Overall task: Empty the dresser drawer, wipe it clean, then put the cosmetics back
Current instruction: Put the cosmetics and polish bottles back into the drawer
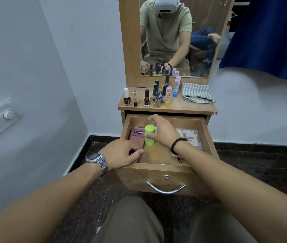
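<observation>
Left hand (125,151) holds pink "Vaseline" tube (137,135).

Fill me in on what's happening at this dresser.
A seated person reaches into the open drawer. The right hand grips an upright lime-green bottle; the left hand rests on a pink Vaseline tube. Nail polish bottles and a checked cloth sit on the dresser top.

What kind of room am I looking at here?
Most likely a bedroom or dressing corner at home: a wooden dresser with a mirror, nail polish bottles on top, and an open drawer holding cosmetics.
</observation>
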`<state>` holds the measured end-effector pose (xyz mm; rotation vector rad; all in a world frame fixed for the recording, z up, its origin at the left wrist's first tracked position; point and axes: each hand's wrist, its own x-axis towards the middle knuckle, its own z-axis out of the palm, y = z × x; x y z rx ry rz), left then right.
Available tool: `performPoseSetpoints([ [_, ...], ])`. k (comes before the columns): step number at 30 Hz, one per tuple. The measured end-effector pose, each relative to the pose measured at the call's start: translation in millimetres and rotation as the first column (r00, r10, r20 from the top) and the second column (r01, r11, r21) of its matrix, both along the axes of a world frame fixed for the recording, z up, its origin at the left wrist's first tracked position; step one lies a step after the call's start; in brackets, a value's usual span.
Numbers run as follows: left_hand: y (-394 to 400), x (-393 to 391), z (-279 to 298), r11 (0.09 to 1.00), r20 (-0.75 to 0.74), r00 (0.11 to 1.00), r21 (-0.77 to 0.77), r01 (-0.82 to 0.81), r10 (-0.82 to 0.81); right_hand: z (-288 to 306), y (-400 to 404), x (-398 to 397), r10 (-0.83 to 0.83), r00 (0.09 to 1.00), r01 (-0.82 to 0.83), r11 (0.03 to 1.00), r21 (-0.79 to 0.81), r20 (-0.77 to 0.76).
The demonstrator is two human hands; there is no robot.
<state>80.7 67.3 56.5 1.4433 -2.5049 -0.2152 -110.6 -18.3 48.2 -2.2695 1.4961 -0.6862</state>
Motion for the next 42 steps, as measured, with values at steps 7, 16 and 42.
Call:
performPoseSetpoints([
  [7,0,0,1,1.0,0.007,1.0,0.009,-0.008,0.008,58,1,-32,-0.033,0.968,0.127,0.919,-0.373,0.248],
  [16,-4,2,-4,0.999,0.007,1.0,0.039,-0.012,0.012,120,-82,-78,-0.218,0.975,0.184,0.912,-0.367,-0.051],
  [42,-8,6,-10,0.999,-0.039,0.999,0.029,0.014,-0.013,143,-89,-90,-0.234,0.939,0.151,0.939,-0.31,-0.251],
])
